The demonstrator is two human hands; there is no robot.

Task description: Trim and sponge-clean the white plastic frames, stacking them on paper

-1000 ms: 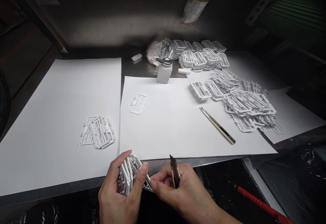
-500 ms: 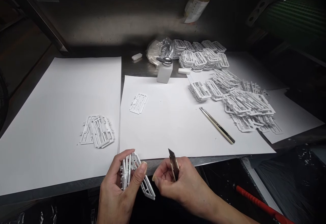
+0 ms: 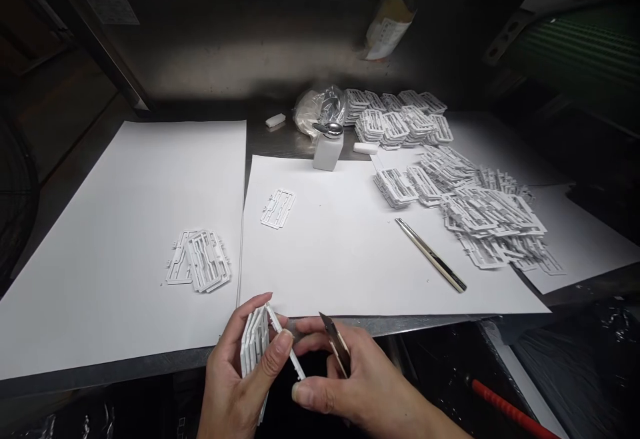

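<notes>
Stack of thin, slotted white plastic frames (image 3: pixel 253 342) is grasped in the left hand (image 3: pixel 233 376) at the near edge of the metal bench (image 3: pixel 400 324), with one white frame (image 3: pixel 281 334) tilted away from the others and pressed by the thumb. A slim cutter with a dark, pointed blade (image 3: pixel 336 344) is gripped in the right hand (image 3: pixel 367 379), its tip directed far and left. The right thumb is placed at the lower end of the tilted frame; whether contact is made cannot be told. On the left white paper sheet (image 3: pixel 165 172), a few overlapping frames (image 3: pixel 209 262) are laid; on the middle sheet (image 3: pixel 330 259), a single flat frame (image 3: pixel 270 216) is seen at left and a second, metallic cutter (image 3: pixel 431 254) at right. Beyond these, a white pump-top bottle (image 3: pixel 327 156) is stood upright. A jumbled pile of white frames (image 3: pixel 493 212) is heaped at right.
</notes>
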